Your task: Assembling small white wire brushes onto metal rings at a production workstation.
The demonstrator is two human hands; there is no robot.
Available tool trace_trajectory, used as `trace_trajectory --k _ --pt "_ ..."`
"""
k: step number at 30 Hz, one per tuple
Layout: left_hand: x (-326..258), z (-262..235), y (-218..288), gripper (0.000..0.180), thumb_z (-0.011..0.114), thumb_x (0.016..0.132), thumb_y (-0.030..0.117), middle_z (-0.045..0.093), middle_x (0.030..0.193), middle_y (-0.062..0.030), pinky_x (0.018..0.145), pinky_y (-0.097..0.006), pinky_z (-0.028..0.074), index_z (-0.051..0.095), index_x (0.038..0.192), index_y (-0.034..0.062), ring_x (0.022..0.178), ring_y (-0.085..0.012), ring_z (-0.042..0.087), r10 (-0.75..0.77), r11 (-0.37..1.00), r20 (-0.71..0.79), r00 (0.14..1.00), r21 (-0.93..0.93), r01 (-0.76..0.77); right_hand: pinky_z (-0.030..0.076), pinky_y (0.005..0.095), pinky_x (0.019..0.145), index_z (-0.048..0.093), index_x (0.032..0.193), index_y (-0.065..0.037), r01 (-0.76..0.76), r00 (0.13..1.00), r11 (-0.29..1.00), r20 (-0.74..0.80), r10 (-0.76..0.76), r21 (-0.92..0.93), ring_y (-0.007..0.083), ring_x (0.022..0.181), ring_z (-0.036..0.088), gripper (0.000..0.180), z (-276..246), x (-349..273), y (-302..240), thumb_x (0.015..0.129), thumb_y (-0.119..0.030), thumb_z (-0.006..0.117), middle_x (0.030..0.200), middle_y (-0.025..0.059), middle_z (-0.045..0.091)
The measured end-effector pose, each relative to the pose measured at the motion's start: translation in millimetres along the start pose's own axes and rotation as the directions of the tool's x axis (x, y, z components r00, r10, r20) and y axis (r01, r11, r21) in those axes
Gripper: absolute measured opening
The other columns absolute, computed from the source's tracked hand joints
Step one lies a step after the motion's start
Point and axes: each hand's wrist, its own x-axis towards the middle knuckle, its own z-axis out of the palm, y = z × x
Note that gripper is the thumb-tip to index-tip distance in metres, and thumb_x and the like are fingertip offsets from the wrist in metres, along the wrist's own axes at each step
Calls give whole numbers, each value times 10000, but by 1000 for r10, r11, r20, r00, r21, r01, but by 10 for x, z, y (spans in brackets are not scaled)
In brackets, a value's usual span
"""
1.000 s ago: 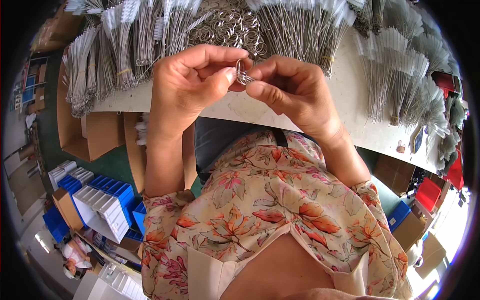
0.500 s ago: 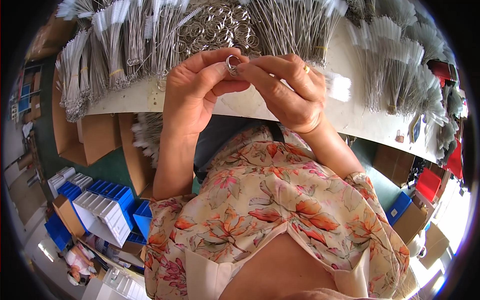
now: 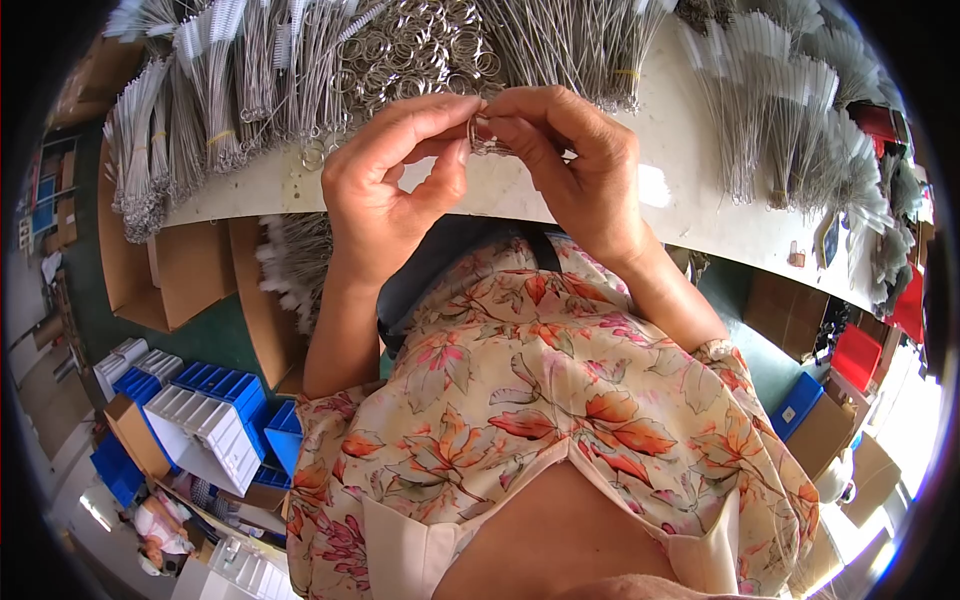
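In front of me, over the near edge of the table, both hands meet at the fingertips. Between them is a shiny metal split ring [image 3: 473, 130], seen nearly edge-on, with small wire loops beside it partly hidden by fingers. My left hand [image 3: 400, 170] pinches the ring from the left, thumb below and index finger above. My right hand [image 3: 575, 150] closes on it from the right, thumb and index finger together. Just beyond them lies a heap of metal rings [image 3: 420, 50], flanked by wire-handled brushes [image 3: 215, 85] on the left and more brushes [image 3: 560, 45] on the right.
The pale table [image 3: 680, 185] carries further brush bundles [image 3: 760, 100] at the right. Below its edge stand cardboard boxes [image 3: 190, 275] and a brush bundle [image 3: 295, 260]. Blue and white bins [image 3: 205, 420] are at lower left, near another person [image 3: 160, 525].
My right hand has shifted slightly left and up, its fingers closing over the ring. The ring has turned from a face-on view to nearly edge-on. My left thumb has dropped lower.
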Motion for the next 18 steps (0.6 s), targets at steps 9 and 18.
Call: trace_trajectory --k 9,18 --pt "44 -76 20 226 559 808 -58 613 966 -87 746 -233 508 593 1031 -67 828 -112 601 -297 934 106 949 -177 312 506 282 571 642 897 -54 118 989 991 100 -112 -58 195 671 630 197 -99 17 64 732 52 618 742 74 617" --pt "517 -585 -55 154 633 787 106 612 866 -71 701 -302 479 612 927 46 781 -182 593 -148 619 -59 987 773 138 470 303 644 647 874 -73 502 856 690 414 -309 -521 198 768 566 255 -149 -261 431 630 1 636 803 44 571"
